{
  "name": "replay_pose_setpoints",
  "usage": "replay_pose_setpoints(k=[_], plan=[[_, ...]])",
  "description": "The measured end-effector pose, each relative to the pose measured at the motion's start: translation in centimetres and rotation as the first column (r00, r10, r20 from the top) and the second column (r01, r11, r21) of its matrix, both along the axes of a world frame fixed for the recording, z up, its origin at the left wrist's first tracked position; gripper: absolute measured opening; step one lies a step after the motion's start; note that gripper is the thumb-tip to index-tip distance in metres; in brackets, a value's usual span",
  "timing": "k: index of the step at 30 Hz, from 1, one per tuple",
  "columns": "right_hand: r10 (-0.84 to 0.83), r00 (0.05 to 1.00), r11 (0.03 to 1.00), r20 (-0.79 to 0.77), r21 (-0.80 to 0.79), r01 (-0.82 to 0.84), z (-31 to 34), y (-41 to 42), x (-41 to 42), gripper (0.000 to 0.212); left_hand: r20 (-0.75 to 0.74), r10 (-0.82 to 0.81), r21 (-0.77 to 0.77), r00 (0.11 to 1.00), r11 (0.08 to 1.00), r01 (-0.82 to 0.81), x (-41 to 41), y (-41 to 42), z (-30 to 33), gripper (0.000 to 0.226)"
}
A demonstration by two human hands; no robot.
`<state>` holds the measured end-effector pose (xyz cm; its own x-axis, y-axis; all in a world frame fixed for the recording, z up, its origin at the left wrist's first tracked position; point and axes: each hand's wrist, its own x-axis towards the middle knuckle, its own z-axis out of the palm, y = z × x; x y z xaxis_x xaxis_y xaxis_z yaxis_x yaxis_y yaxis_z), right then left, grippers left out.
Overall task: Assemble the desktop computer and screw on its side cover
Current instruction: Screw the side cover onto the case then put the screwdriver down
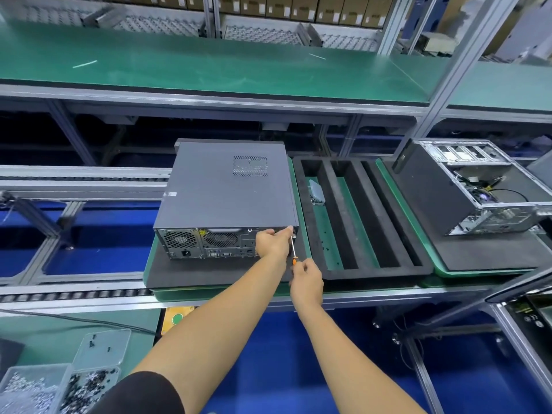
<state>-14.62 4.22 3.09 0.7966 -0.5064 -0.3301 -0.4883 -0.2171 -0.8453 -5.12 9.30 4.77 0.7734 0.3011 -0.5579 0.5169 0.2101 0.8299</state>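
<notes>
Grey case [227, 189] at twelve o'clock of both hands — left hand [273, 242] pinching its rear corner, right hand [306, 280] gripping the screwdriver [294, 249].

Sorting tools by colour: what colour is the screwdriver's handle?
Orange, on the screwdriver that the right hand holds; head view.

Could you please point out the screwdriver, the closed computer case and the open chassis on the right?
screwdriver [293, 249]: head view, metal shaft.
closed computer case [224, 192]: head view, side cover.
open chassis [478, 189]: head view, exposed interior.
</notes>
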Motion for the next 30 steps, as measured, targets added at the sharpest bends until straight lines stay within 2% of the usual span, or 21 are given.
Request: replay_pose_setpoints(k=[8, 15, 18, 22, 24, 27, 30], plan=[[0.016, 1.0, 0.998, -0.015, -0.061, -0.017, -0.2, -0.2, 0.2, 0.031, 0.029, 0.037, 0.035, 0.999, 0.999, -0.038, -0.3, -0.1, -0.6, 0.041], [-0.005, 1.0, 1.0, -0.003, -0.03, 0.004, -0.3, -0.1, 0.4, 0.029, 0.026, 0.03, 0.057, 0.999, 0.998, -0.032, -0.3, -0.1, 0.3, 0.041], [-0.003, 1.0, 1.0, 0.015, 0.009, 0.003, -0.3, -0.1, 0.6, 0.028, 0.049, 0.003, -0.04, 0.999, 0.999, -0.001, -0.7, -0.1, 0.1, 0.033], [-0.06, 0.998, 0.996, 0.006, 0.07, 0.059, -0.1, 0.0, 0.7, 0.023, 0.091, -0.114, -0.187, 0.989, 0.974, 0.13, -1.2, 0.5, 0.3, 0.031], [-0.073, 0.997, 0.993, -0.018, 0.095, 0.074, -0.2, 0.0, 0.7, 0.018, 0.112, -0.125, -0.19, 0.986, 0.971, 0.144, -1.2, 0.9, 0.4, 0.034], [-0.091, 0.995, 0.975, -0.034, 0.199, 0.096, -0.4, 0.0, 0.9, 0.026, 0.081, -0.103, -0.154, 0.991, 0.981, 0.115, -1.0, 1.0, 0.2, 0.035], [-0.094, 0.995, 0.97, -0.027, 0.223, 0.098, -0.3, 0.2, 1.1, 0.025, 0.062, -0.048, -0.162, 0.997, 0.985, 0.058, -0.9, 0.7, 0.1, 0.037]])
